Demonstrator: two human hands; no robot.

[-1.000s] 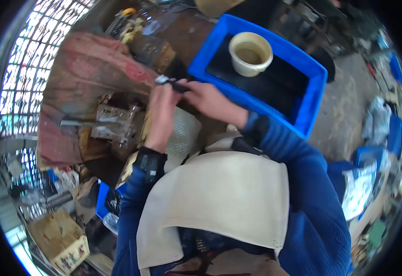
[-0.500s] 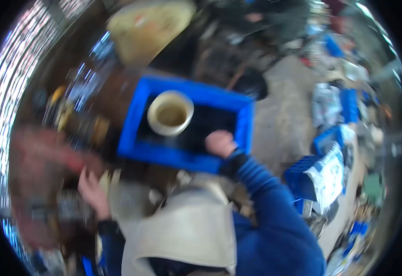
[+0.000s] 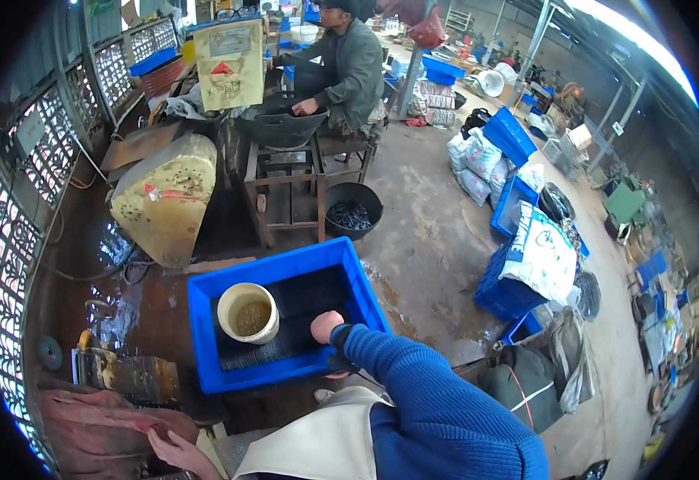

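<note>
My right hand (image 3: pixel 327 327) is closed in a fist over the right part of a blue plastic tray (image 3: pixel 276 264). What its fingers hold, if anything, is hidden. Dark, thin, closely packed pieces (image 3: pixel 311 298) cover the tray's bottom. Among them, on the left side, stands a cream bucket (image 3: pixel 225 314) with murky brownish liquid inside. At the lower left, my left hand (image 3: pixel 180 453) has its fingers stretched and the thumb apart, against or just beside a dusty red cloth (image 3: pixel 97 428). A pale apron (image 3: pixel 309 438) covers my lap.
A yellowish machine cover (image 3: pixel 165 196) stands beyond the tray. Farther off, a co-worker (image 3: pixel 353 68) sits with a hand at a black basin (image 3: pixel 285 128). A black tub (image 3: pixel 353 211) of dark pieces is on the floor. Blue crates (image 3: pixel 497 284) and sacks (image 3: pixel 477 164) line the right.
The view has swung upward and steadied from blur, bringing the co-worker and far workshop into sight. Both hands keep about the same places, right at the tray and left by the red cloth.
</note>
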